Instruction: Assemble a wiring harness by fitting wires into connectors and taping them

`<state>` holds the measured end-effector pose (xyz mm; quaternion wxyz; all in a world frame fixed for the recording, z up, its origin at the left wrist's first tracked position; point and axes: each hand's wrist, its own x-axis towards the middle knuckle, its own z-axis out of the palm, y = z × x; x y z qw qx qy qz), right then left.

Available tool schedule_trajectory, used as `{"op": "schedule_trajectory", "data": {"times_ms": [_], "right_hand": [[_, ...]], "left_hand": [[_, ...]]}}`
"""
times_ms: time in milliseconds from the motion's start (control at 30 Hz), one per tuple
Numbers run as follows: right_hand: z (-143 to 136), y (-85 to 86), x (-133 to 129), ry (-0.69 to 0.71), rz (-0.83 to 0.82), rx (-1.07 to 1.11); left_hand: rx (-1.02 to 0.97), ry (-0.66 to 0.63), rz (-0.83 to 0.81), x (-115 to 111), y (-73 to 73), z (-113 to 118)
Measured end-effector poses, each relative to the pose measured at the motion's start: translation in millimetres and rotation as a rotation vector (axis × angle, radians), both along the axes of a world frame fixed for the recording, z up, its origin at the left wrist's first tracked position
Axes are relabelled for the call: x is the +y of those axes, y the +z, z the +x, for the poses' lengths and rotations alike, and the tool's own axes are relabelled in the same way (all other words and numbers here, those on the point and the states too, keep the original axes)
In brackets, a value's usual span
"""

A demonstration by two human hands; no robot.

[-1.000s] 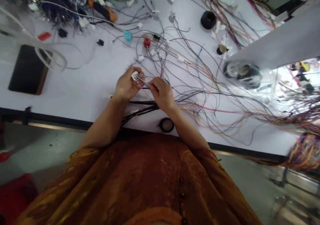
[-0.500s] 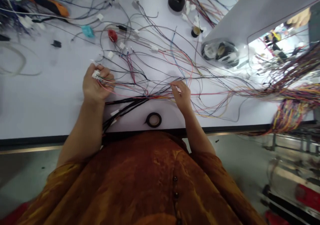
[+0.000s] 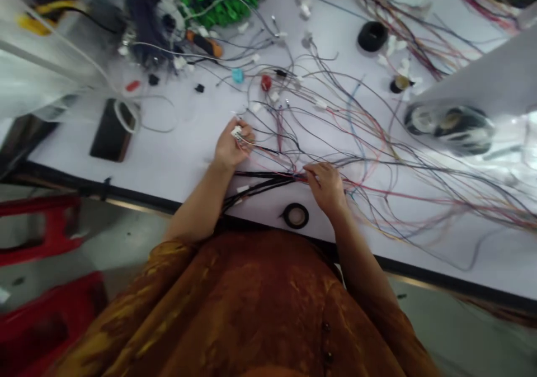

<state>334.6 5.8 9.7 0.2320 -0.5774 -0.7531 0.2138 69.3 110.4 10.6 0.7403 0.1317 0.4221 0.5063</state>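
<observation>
My left hand point(image 3: 232, 145) is closed around a white connector point(image 3: 237, 132) with thin wires running out to the right. My right hand point(image 3: 327, 187) pinches the bundle of wires point(image 3: 300, 176) where red, black and other strands come together. Black-sleeved cables point(image 3: 260, 177) stretch left from that bundle, passing below my left hand. Close to the table's front edge lies a roll of black tape point(image 3: 296, 216), between my forearms. Beyond my hands, a red connector point(image 3: 265, 83) and a light-blue connector point(image 3: 237, 75) sit among loose wires.
A phone point(image 3: 109, 131) lies at the left. An orange-and-black tool point(image 3: 204, 44) rests near green connectors point(image 3: 235, 5) at the back. A black roll point(image 3: 372, 36) and a plastic bag of rolls point(image 3: 451, 128) are at the right. Red stools point(image 3: 50, 226) stand below the table's left.
The view has swung left, bringing the phone and red stools into sight. My right hand has come closer to my left along the wires. The left still grips the white connector.
</observation>
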Motion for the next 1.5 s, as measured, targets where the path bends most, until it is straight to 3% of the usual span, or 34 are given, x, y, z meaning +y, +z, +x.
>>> {"op": "schedule_trajectory", "data": {"times_ms": [233, 433, 567, 733, 900, 1067, 1233, 1500], "right_hand": [[-1.9, 1.2, -4.7, 0.055, 0.023, -0.044], [18.3, -1.8, -10.1, -0.066, 0.013, -0.083], [27.3, 12.7, -11.1, -0.192, 0.088, 0.030], [4.4, 32.5, 15.0, -0.212, 0.231, 0.283], [-33.1, 28.8, 70.0, -0.071, 0.046, 0.304], [-55.1, 26.2, 100.2, 0.158, -0.176, 0.096], [-54.7, 24.2, 108.0, 0.003, -0.306, -0.207], [-87.2, 22.2, 111.9, -0.103, -0.396, -0.334]], "left_hand": [[-0.106, 0.042, -0.074, -1.7, 7.4, -0.3], [-0.227, 0.035, -0.096, -1.1, 4.9, -3.5], [-0.259, 0.010, -0.105, -2.2, 6.5, -4.1], [-0.195, -0.085, -0.071, -8.3, 15.0, -4.0], [-0.052, -0.162, 0.033, -12.5, 13.8, -1.5], [0.142, -0.169, 0.234, -13.1, 2.9, -0.1], [0.335, -0.290, 0.294, -14.8, -0.2, -1.9], [0.528, -0.465, 0.450, -14.3, -5.8, -6.5]]}}
